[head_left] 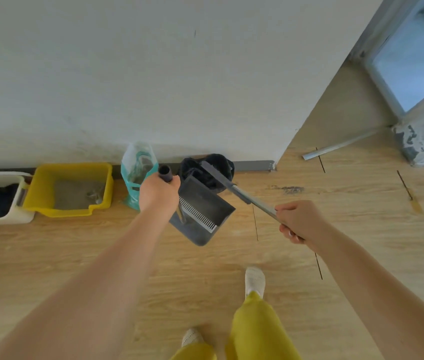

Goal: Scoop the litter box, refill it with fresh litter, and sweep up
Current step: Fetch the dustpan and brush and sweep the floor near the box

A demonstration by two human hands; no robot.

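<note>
The left hand (157, 193) is gripping the top of the dustpan handle (165, 174), with the grey dustpan (203, 211) hanging just at its four o'clock, while the right hand (298, 220) is curling tightly round the broom's metal pole (255, 201) — the broom head (214, 174) is lying at its ten o'clock, over a black-lined bin (216, 165). The yellow litter box (71, 189) is sitting on the floor (101, 255) against the wall at the left hand's nine o'clock — a teal litter bag (136, 172) is standing between them.

bare forearms (117, 268); yellow trousers (255, 331); white perforated shoes (255, 279).
</note>
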